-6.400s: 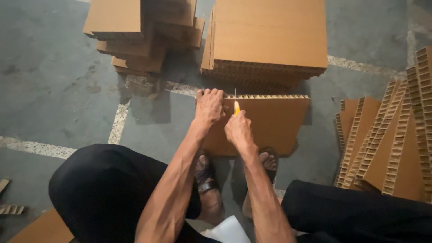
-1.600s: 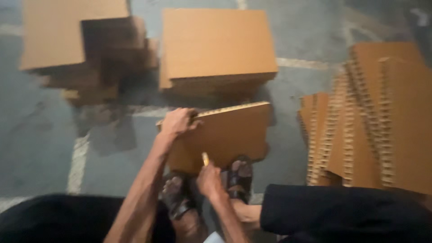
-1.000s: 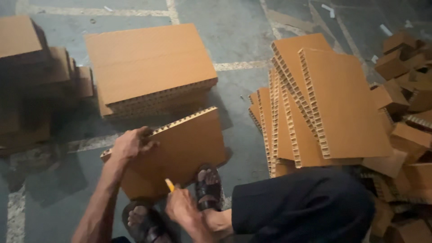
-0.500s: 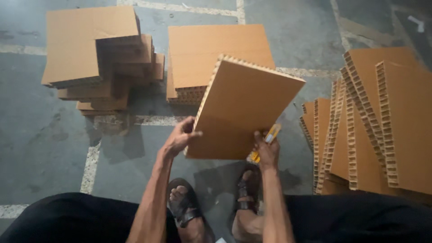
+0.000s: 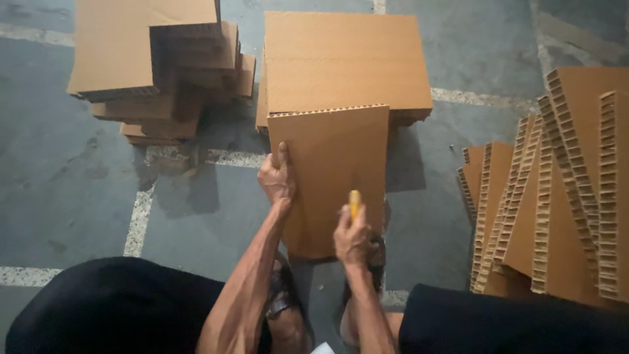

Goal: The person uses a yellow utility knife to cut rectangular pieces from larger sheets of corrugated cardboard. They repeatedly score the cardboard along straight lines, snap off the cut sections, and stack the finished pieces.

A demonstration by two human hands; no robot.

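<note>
On the grey concrete floor [image 5: 78, 196] a neat stack of honeycomb cardboard panels [image 5: 341, 59] lies straight ahead, a jumbled pile of offcut blocks [image 5: 157, 72] sits to its left, and more panels lean on edge [image 5: 557, 196] at the right. Between the person's knees a single honeycomb cardboard panel [image 5: 334, 170] stands upright, its base by the sandalled feet. The left hand [image 5: 276, 178] grips its left edge, while the right hand [image 5: 354, 239] is closed around a yellow-handled knife [image 5: 354, 202] against the panel's face.
</note>
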